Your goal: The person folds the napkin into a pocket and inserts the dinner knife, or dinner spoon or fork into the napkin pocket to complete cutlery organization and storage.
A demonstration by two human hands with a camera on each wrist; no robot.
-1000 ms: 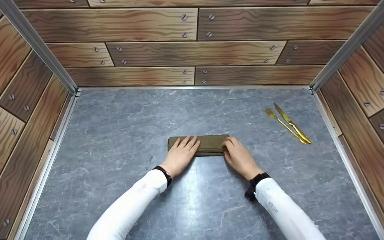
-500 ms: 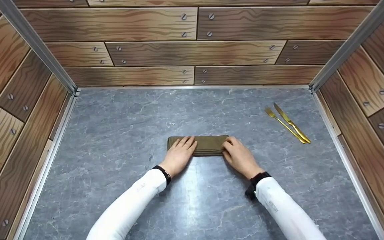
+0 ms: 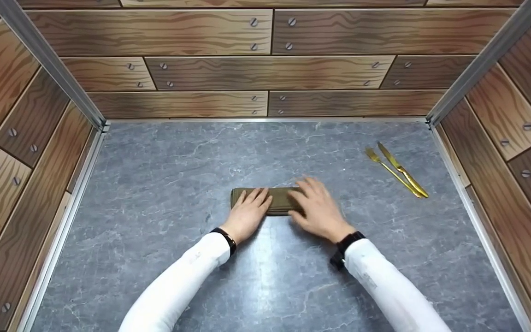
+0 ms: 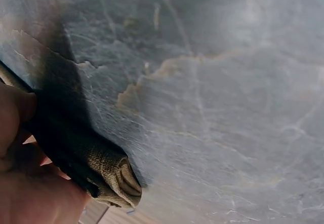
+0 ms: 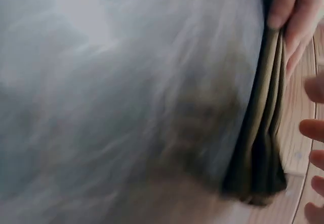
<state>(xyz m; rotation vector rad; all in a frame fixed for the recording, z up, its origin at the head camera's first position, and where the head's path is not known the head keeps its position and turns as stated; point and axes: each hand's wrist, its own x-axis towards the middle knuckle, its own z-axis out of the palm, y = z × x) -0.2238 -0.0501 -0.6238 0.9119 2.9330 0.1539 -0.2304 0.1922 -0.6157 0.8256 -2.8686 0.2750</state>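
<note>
An olive-brown cloth (image 3: 280,198), folded into a narrow, layered strip, lies across the middle of the tabletop. My left hand (image 3: 248,213) rests on its left part with the fingers stretched out over the top; the left wrist view shows the rolled-looking end of the cloth (image 4: 116,171) beside that hand. Over the right end of the strip is my right hand (image 3: 318,210), fingers spread and slightly blurred, hiding that end in the head view. In the right wrist view its fingertips (image 5: 314,129) stand apart from the stacked folds.
A gold fork (image 3: 392,173) and a gold knife (image 3: 404,170) lie close together at the right rear, handles nearly touching. Wood-patterned walls (image 3: 265,74) with metal edging enclose the grey marbled tabletop (image 3: 164,184) at the back and both sides.
My right hand has let go of the cloth's right end, its fingers spreading as it moved left and slightly away from me over the strip. The left hand stays in place.
</note>
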